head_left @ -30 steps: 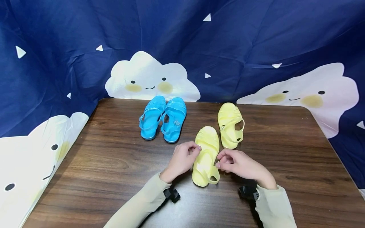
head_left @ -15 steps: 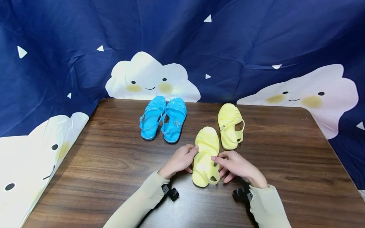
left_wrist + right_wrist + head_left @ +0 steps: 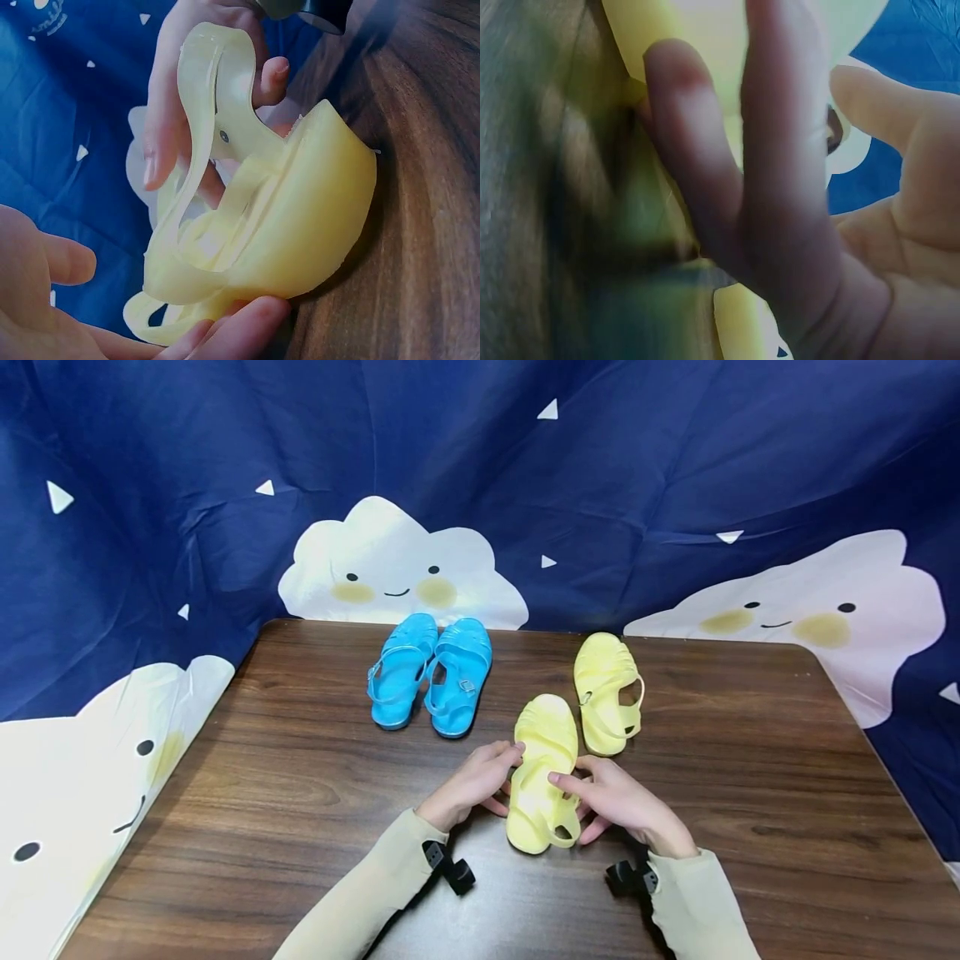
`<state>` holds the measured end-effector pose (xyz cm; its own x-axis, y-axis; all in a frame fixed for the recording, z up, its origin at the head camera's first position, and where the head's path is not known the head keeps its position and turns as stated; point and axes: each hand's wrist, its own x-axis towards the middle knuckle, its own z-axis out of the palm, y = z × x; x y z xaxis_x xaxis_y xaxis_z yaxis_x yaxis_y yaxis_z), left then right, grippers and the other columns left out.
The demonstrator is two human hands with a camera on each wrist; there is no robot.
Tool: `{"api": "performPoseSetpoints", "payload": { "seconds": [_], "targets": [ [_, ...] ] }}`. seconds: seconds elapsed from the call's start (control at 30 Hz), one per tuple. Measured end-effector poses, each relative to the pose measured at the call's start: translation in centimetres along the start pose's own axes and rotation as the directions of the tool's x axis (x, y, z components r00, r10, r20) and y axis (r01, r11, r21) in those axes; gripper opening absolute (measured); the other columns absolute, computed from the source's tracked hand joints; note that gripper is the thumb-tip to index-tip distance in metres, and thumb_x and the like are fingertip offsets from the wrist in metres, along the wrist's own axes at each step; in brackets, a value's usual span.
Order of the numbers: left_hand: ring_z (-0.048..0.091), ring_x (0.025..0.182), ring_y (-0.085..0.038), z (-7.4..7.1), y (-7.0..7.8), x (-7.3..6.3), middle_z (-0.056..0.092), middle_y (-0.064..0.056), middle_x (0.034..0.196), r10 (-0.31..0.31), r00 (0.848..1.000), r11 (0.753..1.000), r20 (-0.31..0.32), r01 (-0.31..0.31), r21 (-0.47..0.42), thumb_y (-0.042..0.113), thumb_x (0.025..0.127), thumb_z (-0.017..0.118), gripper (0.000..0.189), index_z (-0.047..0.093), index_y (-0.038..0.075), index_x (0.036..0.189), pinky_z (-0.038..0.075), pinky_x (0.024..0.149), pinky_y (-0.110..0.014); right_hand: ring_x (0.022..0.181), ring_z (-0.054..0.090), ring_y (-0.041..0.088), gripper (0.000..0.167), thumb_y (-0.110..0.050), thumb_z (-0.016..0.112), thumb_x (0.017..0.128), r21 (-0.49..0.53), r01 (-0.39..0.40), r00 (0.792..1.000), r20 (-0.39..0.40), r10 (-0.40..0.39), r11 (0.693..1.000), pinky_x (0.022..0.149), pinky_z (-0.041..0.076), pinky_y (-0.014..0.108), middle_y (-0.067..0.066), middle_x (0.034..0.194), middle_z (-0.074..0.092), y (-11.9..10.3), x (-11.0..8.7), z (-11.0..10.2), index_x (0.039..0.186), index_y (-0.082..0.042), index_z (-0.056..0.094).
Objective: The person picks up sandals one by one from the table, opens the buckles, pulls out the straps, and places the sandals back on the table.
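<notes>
One wood-grain table (image 3: pixel 315 843) holds shiny blue sandals (image 3: pixel 456 693) at ten o'clock from the centred near yellow sandal (image 3: pixel 534 789), smooth, pliant-looking, ridge-toed, flanked by left hand (image 3: pixel 469 782) at nine, right hand (image 3: pixel 619 798) at three, unclenched, apart, step seemingly two-handed adjusting, next likely needing even pressure around its thin strap (image 3: pixel 201 112).

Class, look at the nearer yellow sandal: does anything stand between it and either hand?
Nothing visible does. In the head view, the left hand is right at the left side of the nearer yellow sandal, the right hand at its right. The farther yellow sandal lies beyond the right hand, not between.
</notes>
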<state>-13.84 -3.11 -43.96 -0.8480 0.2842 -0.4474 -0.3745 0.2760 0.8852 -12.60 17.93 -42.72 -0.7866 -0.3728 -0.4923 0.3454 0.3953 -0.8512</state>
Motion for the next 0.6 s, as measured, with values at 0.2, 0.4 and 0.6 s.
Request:
{"api": "performPoseSetpoints", "payload": {
  "seconds": [0.2,0.4,0.6],
  "targets": [
    [0.056,0.078,-0.02,0.1,0.02,-0.08,0.059,-0.011,0.106,-0.006,0.999,1.0,0.036,0.007,-0.023,0.041,0.101,0.044,0.047,0.053,0.008,0.133,0.058,0.055,-0.036,0.061,0.064,0.02,0.069,-0.033,0.061,0.094,-0.027,0.017,1.0,-0.009,-0.018,0.999,0.053,0.058,0.042,0.014,0.087,0.062,-0.01,-0.01,0.24,0.142,0.007,0.031],
    [0.058,0.079,-0.02,0.24,0.01,-0.15,0.059,-0.011,0.106,-0.002,0.999,1.0,0.046,0.003,-0.019,0.041,0.1,0.046,0.052,0.045,0.009,0.141,0.058,0.055,-0.035,0.056,0.064,0.02,0.066,-0.027,0.06,0.094,-0.043,0.043,0.999,-0.02,-0.043,0.998,0.052,0.058,0.043,0.012,0.084,0.061,-0.09,-0.11,0.48,0.142,0.007,0.03],
    [0.061,0.077,-0.02,-0.05,0.55,-0.41,0.057,-0.012,0.116,0.005,0.999,0.998,0.051,-0.002,-0.056,0.038,0.1,0.048,0.052,0.041,0.009,0.143,0.059,0.057,-0.036,0.058,0.063,0.019,0.073,-0.027,0.06,0.095,-0.124,0.044,0.995,-0.082,-0.055,0.991,0.051,0.057,0.039,0.01,0.083,0.062,-0.33,-0.19,0.56,0.148,0.006,0.022]
  ]
}}
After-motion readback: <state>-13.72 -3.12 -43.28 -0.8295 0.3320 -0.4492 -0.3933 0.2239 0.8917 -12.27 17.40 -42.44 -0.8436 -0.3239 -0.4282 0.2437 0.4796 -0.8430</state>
